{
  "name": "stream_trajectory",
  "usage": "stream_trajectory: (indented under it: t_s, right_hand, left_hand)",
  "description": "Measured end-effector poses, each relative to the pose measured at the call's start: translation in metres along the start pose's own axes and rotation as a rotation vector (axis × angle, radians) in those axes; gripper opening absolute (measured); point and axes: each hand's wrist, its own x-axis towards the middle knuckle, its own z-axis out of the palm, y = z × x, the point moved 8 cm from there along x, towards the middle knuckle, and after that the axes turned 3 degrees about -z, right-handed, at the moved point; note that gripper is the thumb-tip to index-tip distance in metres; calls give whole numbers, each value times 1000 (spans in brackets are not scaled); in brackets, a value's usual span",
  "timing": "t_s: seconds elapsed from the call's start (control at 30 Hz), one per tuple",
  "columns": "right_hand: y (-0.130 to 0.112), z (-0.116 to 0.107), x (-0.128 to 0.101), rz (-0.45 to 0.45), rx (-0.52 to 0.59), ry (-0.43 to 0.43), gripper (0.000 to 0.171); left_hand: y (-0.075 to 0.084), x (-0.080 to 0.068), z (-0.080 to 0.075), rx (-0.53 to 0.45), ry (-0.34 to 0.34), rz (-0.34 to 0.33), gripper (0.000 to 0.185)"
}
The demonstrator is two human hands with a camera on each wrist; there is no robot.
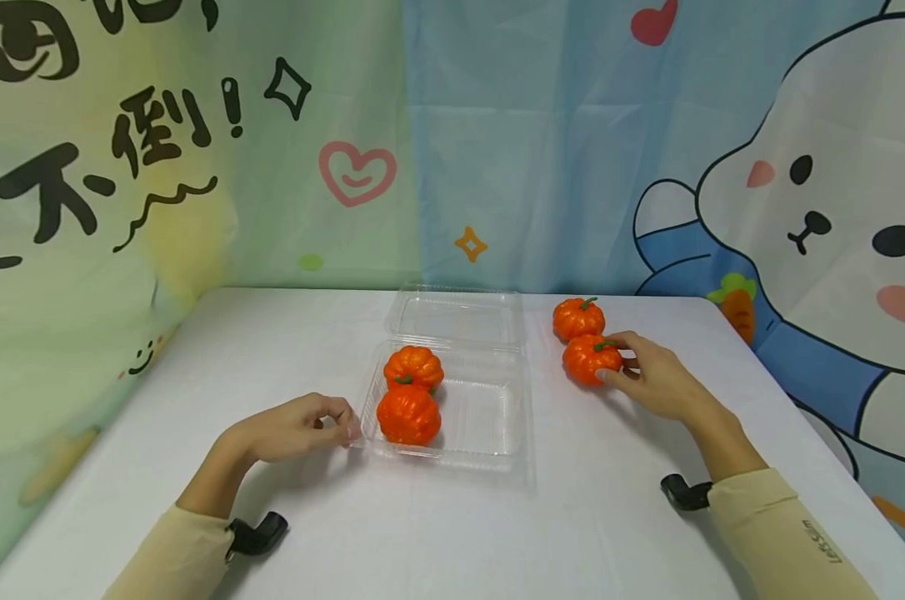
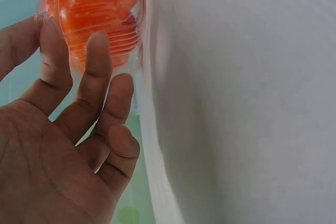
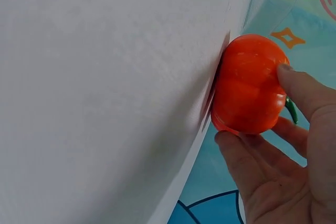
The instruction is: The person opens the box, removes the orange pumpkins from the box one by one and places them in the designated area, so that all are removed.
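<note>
My left hand point(image 1: 298, 427) pinches the left rim of a clear plastic clamshell box point(image 1: 490, 412) between thumb and forefinger, its other fingers loosely bent. The box's lid point(image 1: 456, 318) lies folded back, away from me. Inside, on the left side, a rear orange toy pumpkin point(image 1: 413, 365) and a front pumpkin point(image 1: 407, 417) sit close together. To the right of the box, my right hand point(image 1: 662, 379) grips another orange pumpkin point(image 1: 586, 361) with a green stem. In the right wrist view the thumb point(image 3: 302, 87) presses one side of this pumpkin, with fingers round the other.
Just behind the held pumpkin sits one more orange pumpkin point(image 1: 575, 317) on the white tabletop point(image 1: 452, 533). A printed cloth backdrop point(image 1: 497, 150) hangs behind the table's far edge. Black wrist mounts show at both sleeves.
</note>
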Motion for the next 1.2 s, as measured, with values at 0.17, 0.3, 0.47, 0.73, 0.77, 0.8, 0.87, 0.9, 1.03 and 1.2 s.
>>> stream_trajectory:
  t_s: [0.17,0.3,0.47,0.73,0.77,0.8,0.87,0.9,1.03,1.2]
  right_hand:
    - [1,2,1,31,0,-18,68]
    - [2,2,2,59,10,-26,74]
    - [-2,-1,4,42,-17,-7,75]
    - [-31,-10,5,-118,-43,119,64]
    - [-34,-11,6,-135,-43,132,63]
    - [-37,-11,6,-147,-41,142,62]
    - [-42,-11,8,-173,-34,158,62]
    - [-44,-11,8,-184,-26,162,61]
    - [-50,-7,12,-224,14,170,58]
    - [-61,-5,15,-274,48,192,53]
  left_hand:
    - [0,-1,0,4,7,-1,16]
    - [0,0,0,4,10,3,18]
    - [-1,0,0,3,8,-4,18]
    - [3,-3,-2,5,15,-3,17]
    - [3,-3,-3,4,15,-1,17]
    - [4,-4,-3,2,16,2,17]
    - [5,-4,-3,-1,17,3,17]
    - [5,-4,-3,-3,17,2,17]
    - [3,-4,-2,-9,16,4,18]
    - [2,-3,0,-11,15,-1,19]
